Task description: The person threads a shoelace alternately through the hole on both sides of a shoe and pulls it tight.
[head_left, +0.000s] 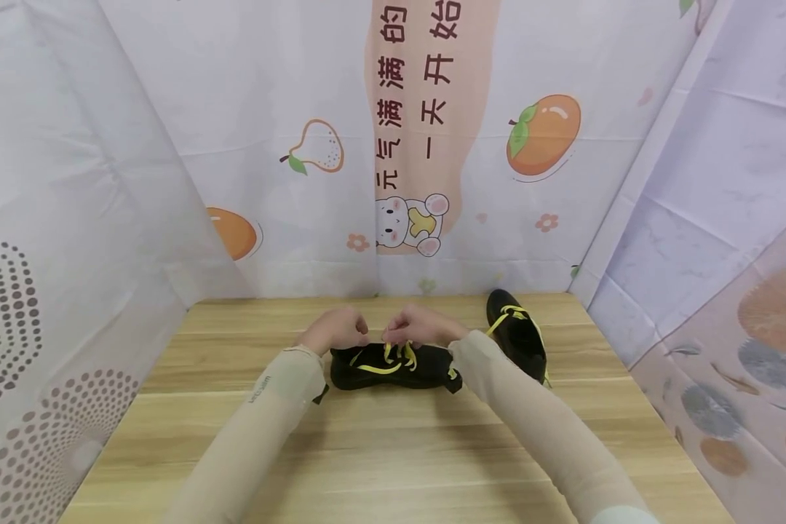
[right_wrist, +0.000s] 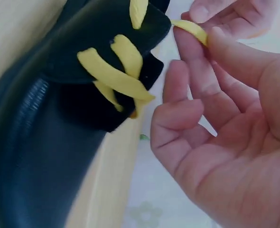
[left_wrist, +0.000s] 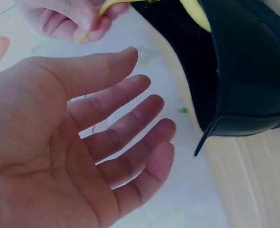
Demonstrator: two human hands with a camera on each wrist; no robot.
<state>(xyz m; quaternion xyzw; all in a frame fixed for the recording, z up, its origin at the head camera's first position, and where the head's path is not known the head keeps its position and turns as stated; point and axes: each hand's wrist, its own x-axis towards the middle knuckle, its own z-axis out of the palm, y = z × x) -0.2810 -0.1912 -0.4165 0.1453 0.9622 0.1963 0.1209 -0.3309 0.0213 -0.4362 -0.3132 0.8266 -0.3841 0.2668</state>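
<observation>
A black shoe (head_left: 429, 370) with yellow laces lies sideways on the wooden table in the head view, beneath both hands. My right hand (head_left: 422, 325) pinches a yellow shoelace (right_wrist: 192, 29) between thumb and index finger, drawn up from the shoe. In the right wrist view, more of the lace crosses the shoe's tongue. Near the shoe's other end is my left hand (head_left: 336, 329). Its fingers (left_wrist: 130, 128) are loosely bent and spread in the left wrist view, with nothing between them, beside the shoe's dark collar (left_wrist: 249, 71).
A second black shoe (head_left: 527, 342) with yellow laces sits at the table's back right. The wooden table (head_left: 393, 451) runs back to a printed curtain (head_left: 288, 211), and patterned cloth hangs on both sides.
</observation>
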